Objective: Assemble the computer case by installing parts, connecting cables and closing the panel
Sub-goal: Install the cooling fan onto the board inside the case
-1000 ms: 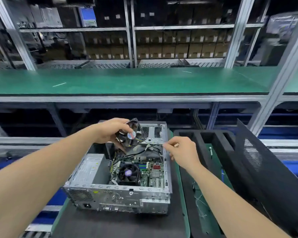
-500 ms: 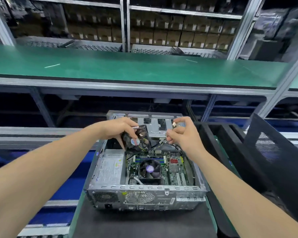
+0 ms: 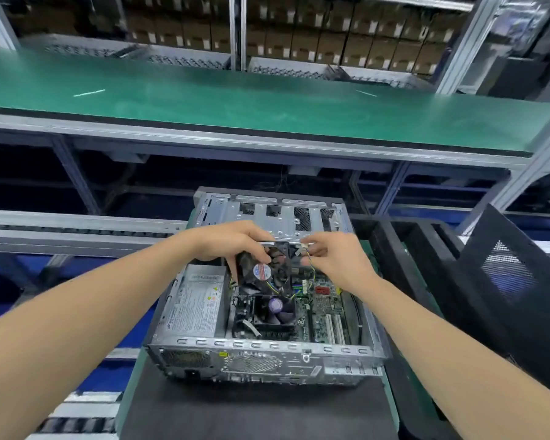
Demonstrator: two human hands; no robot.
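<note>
An open silver computer case [image 3: 267, 360] lies on a dark mat, its inside facing up. My left hand [image 3: 232, 241] grips a black case fan [image 3: 265, 269] with a red and blue label, held above the motherboard [image 3: 326, 309]. My right hand [image 3: 334, 258] pinches the fan's thin cable near its small white connector [image 3: 304, 247]. Below the fan sits the CPU cooler [image 3: 275, 309] with a purple hub. A grey power supply [image 3: 197, 304] fills the case's left side.
A black perforated side panel [image 3: 515, 300] leans at the right, next to black foam trays [image 3: 404, 249]. A green conveyor shelf [image 3: 267, 103] runs across behind the case, with racks of brown boxes [image 3: 331, 36] beyond. Metal rails [image 3: 77, 230] pass on the left.
The view has tilted down and closer to the case. My left hand has brought the fan lower over the motherboard, and my right hand has moved in beside it onto the cable.
</note>
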